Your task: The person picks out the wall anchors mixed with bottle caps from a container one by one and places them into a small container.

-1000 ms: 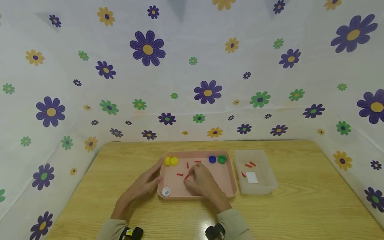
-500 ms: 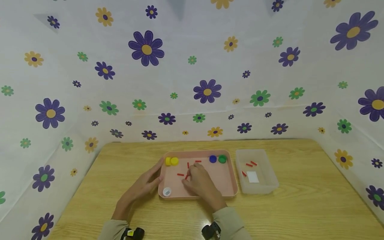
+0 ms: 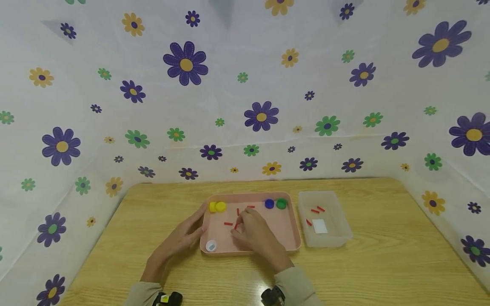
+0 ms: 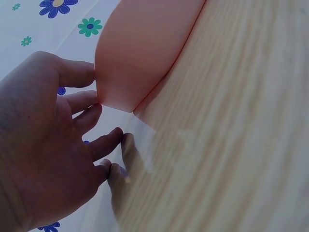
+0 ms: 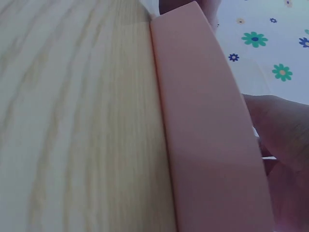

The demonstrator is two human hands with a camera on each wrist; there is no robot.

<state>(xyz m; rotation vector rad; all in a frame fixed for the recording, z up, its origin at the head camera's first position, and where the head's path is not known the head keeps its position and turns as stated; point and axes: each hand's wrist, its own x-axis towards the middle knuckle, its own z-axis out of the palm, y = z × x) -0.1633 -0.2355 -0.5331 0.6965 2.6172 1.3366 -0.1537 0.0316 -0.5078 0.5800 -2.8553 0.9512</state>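
Note:
In the head view a pink tray [image 3: 281, 229] stands on the table. My right hand [image 3: 258, 233] reaches over its middle, pinching a short red stick [image 3: 236, 226] between thumb and fingertips. Around it lie more red sticks [image 3: 228, 223], spaced apart on the tray floor. My left hand [image 3: 186, 233] rests against the tray's left edge, its thumb and some fingertips touching the outer wall [image 4: 130, 58] in the left wrist view. In the right wrist view the tray's wall [image 5: 207, 121] hides most of my right hand [image 5: 285, 140] and the held stick.
Yellow round caps [image 3: 220, 207] sit in the tray's back left corner, a blue cap [image 3: 269, 204] and a green cap [image 3: 281, 204] at back right. A white cap [image 3: 211, 245] lies front left. Right of the tray stands a translucent box [image 3: 337, 240] with red sticks and a white square [image 3: 319, 226].
The pinched red stick has turned from a slant to a steeper angle, and my right fingers have shifted slightly left with it. My left hand stays at the tray's edge.

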